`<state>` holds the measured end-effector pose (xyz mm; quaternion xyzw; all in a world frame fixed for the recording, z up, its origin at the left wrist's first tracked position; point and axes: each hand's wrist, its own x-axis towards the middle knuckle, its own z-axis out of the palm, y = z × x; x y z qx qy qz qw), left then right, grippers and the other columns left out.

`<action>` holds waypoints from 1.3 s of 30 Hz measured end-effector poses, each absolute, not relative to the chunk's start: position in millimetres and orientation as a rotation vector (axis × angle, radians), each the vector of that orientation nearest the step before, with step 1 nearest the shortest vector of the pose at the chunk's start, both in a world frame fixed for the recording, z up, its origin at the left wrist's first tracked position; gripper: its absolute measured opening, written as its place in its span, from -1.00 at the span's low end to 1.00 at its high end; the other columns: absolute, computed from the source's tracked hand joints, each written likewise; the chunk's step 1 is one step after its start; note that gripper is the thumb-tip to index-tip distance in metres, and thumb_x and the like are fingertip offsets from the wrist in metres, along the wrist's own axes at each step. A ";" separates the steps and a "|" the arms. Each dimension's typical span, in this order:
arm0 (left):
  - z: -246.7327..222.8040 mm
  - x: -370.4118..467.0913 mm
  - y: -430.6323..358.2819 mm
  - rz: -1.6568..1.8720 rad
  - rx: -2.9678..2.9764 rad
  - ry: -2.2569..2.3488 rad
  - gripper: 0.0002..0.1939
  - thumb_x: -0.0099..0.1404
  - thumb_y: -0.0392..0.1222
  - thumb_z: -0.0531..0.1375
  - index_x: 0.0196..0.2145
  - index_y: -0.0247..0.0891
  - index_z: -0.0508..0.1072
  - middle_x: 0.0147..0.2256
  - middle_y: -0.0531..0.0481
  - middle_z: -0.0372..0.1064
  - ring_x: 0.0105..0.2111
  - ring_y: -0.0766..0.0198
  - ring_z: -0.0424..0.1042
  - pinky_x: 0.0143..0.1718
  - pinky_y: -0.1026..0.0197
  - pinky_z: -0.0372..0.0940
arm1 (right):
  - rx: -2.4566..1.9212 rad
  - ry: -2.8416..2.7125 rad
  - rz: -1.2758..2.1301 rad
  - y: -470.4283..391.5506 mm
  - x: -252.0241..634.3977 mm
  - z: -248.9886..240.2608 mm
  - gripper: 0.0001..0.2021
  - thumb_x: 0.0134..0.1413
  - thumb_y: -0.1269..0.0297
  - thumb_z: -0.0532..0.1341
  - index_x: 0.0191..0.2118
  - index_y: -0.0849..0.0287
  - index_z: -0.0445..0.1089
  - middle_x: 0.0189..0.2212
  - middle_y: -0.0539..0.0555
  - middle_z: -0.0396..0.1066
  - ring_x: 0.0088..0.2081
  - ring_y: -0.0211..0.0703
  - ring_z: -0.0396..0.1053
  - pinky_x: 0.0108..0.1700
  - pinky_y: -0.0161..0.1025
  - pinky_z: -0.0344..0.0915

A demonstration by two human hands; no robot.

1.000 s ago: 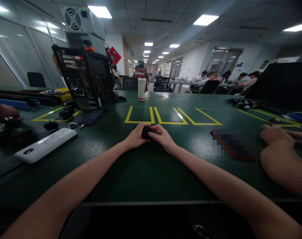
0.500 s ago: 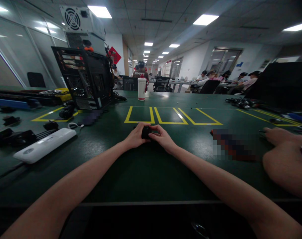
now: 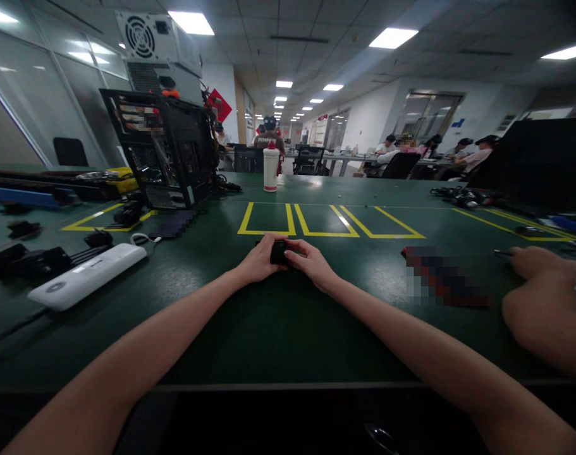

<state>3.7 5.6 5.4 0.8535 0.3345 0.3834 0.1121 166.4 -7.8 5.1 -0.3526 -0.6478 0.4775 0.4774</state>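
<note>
A small black object point(image 3: 278, 253) sits between my two hands, just in front of the yellow tape outlines point(image 3: 300, 234) on the green table point(image 3: 288, 335). Its kind is not clear, since fingers cover much of it. My left hand point(image 3: 259, 260) wraps round its left side, fingers over the top. From the right, the fingers and thumb of my right hand point(image 3: 309, 260) close on the other side of it.
To the left lie a white power strip point(image 3: 91, 275) and black adapters. An open computer case point(image 3: 164, 151) and a white bottle point(image 3: 270, 169) stand farther back. A pixelated dark orange item point(image 3: 444, 275) lies to the right, near a co-worker's hand point(image 3: 544, 262).
My right fingers have shifted slightly on the black object, closing the gap between thumb and fingers. The co-worker's hand on the right has moved a little. My left hand stays put.
</note>
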 end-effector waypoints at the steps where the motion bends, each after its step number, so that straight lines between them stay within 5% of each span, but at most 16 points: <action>1: 5.4 3.6 5.4 1.126 2.501 0.984 -0.36 -0.09 -0.26 0.27 -0.06 -0.19 0.09 -0.10 -0.05 0.14 -0.08 0.14 0.21 -0.05 0.03 0.17 | -0.845 -1.587 1.169 -8.6 166.6 5.5 -0.74 -0.11 0.29 0.17 -0.20 0.14 0.26 -0.18 0.06 0.29 -0.18 -0.22 0.28 -0.09 -0.15 0.23; 13: 2.9 3.7 8.6 1.126 2.490 0.996 -0.34 -0.10 -0.25 0.27 -0.05 -0.19 0.08 -0.09 -0.05 0.13 -0.06 0.14 0.20 -0.04 0.02 0.16 | -0.841 -1.555 1.070 -6.7 164.3 2.7 -0.80 -0.13 0.19 0.18 -0.33 0.14 0.27 -0.33 -0.01 0.32 -0.22 -0.25 0.28 -0.13 -0.20 0.23; 19: 4.9 3.5 6.6 1.112 2.502 0.982 -0.35 -0.09 -0.24 0.27 -0.05 -0.19 0.08 -0.09 -0.07 0.14 -0.06 0.13 0.20 -0.04 0.02 0.16 | -0.874 -1.546 1.128 -5.0 166.8 3.2 -0.69 -0.15 0.26 0.20 -0.19 0.15 0.28 -0.21 0.07 0.32 -0.17 -0.19 0.29 -0.09 -0.14 0.22; 27: 4.2 2.6 6.7 1.121 2.507 0.989 -0.35 -0.08 -0.25 0.27 -0.05 -0.21 0.08 -0.09 -0.06 0.14 -0.06 0.14 0.20 -0.04 0.04 0.16 | -0.823 -1.527 1.210 -13.8 166.2 8.9 -0.70 -0.24 0.38 0.24 -0.27 0.16 0.24 -0.20 0.04 0.28 -0.13 -0.21 0.27 -0.05 -0.15 0.19; 34: 4.6 3.5 6.9 1.126 2.526 0.984 -0.35 -0.08 -0.25 0.27 -0.05 -0.20 0.08 -0.09 -0.05 0.13 -0.07 0.15 0.20 -0.04 0.05 0.16 | -0.850 -1.519 1.140 -8.6 164.3 3.6 -0.80 -0.14 0.19 0.17 -0.34 0.13 0.23 -0.31 -0.01 0.29 -0.25 -0.26 0.28 -0.18 -0.19 0.26; 39: 3.0 3.5 8.4 1.133 2.537 0.999 -0.36 -0.08 -0.23 0.27 -0.06 -0.21 0.08 -0.11 -0.04 0.14 -0.09 0.16 0.22 -0.06 0.06 0.17 | -0.871 -1.512 1.177 -4.5 164.6 1.5 -0.69 -0.14 0.22 0.18 -0.19 0.11 0.25 -0.26 0.03 0.31 -0.25 -0.23 0.31 -0.21 -0.21 0.27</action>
